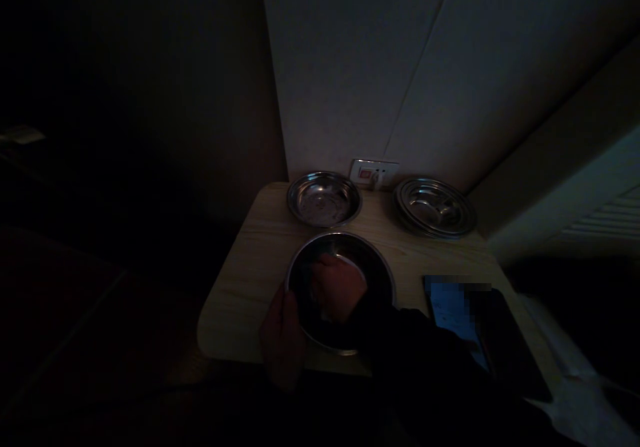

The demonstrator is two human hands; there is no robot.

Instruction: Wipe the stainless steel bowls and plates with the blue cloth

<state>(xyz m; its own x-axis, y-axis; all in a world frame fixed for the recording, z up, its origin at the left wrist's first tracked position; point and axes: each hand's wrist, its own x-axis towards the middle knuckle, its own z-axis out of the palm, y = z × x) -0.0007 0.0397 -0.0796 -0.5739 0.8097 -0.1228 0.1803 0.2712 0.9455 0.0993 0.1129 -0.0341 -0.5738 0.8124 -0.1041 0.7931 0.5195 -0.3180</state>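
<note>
A large metal bowl (381,260) stands near the front edge of a small wooden table. My left hand (284,340) grips its rim at the near left, thumb and fingers closed on the edge. Inside the bowl is my right hand (340,288), reaching in from the right in a dark sleeve. Its fingers look curled and closed; something dark and bluish shows faintly by them, too dim to name. Behind this bowl, a shallow metal dish (323,202) sits near the wall.
Several nested metal dishes (435,208) are at the table's back right. A phone with a lit screen (453,314) lies on a dark flat object (517,347) at the right. A wall socket (373,172) with a plug is behind the wooden table (240,287). The room is dark.
</note>
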